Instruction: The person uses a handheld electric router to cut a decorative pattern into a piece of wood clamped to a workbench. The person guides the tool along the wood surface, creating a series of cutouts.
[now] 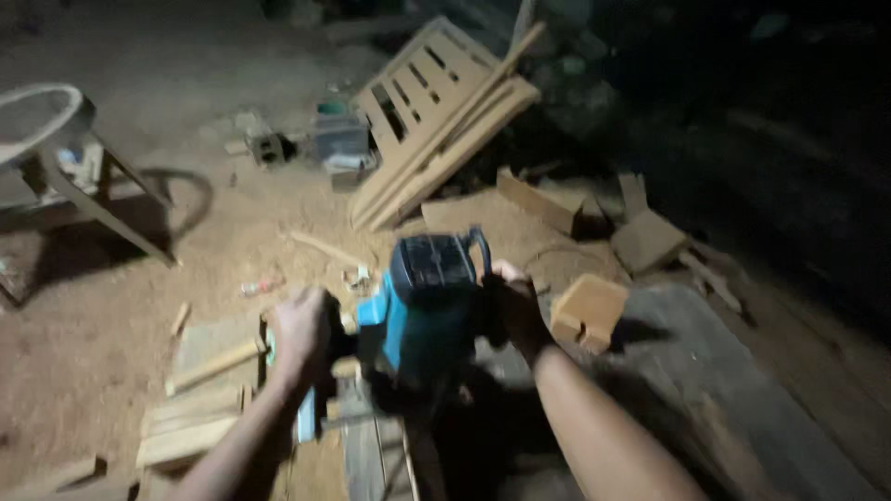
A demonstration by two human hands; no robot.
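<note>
Head view | Risk: dim light and motion blur suggest the teal power router [422, 311] could wander or kick on the narrow workpiece [376, 455] | Left hand [299, 336] and right hand [515, 306] each wrapped tight on side grips | Router: teal body, black cap, upright, between the hands over sawdust floor [111, 353].

I see a power tool [422, 315] with a teal-blue body and a black top and handle, gripped on either side by my left hand [299, 336] and right hand [516, 306]. The wood block [588, 311] beside it is pale tan. The slatted frame [436, 111] behind is light, unpainted wood. The ground [111, 315] is reddish-brown with sawdust, and the board [733, 399] at right is dull grey.
</note>
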